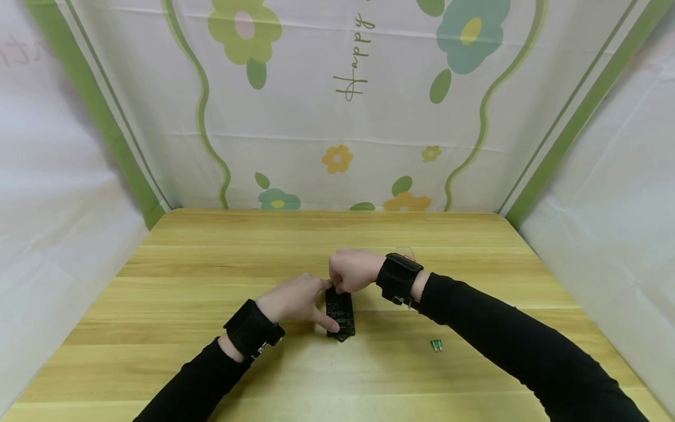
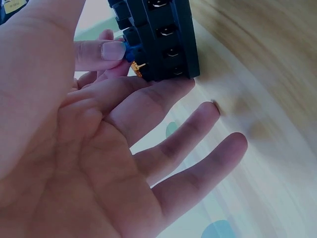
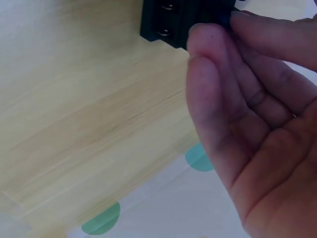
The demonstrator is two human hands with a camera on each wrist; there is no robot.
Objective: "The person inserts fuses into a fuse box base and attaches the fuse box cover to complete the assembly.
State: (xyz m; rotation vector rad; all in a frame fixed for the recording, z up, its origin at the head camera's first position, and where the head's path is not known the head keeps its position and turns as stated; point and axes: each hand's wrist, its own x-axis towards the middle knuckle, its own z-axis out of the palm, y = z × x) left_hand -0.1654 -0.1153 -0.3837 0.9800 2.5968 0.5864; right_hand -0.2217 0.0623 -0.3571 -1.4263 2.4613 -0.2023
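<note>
A black fuse block (image 1: 340, 313) with rows of slots lies on the wooden table, its length running away from me. My left hand (image 1: 297, 299) grips it from the left, thumb on the near end and index finger at the far end. In the left wrist view, two of that hand's fingers stretch out past the block. My right hand (image 1: 358, 269) bends over the far end, pinching a small blue blade fuse (image 2: 130, 52) at the block between thumb and fingers. Beside it, an orange blade fuse (image 2: 137, 69) shows at the block. Metal contacts show inside several side openings.
Green blade fuses (image 1: 436, 346) lie on the table to the right, below my right forearm. A clear plastic piece (image 1: 406, 251) with a red mark is partly hidden behind the right wrist strap. The table (image 1: 237, 252) meets a flower-printed cloth (image 1: 295, 117) at the back.
</note>
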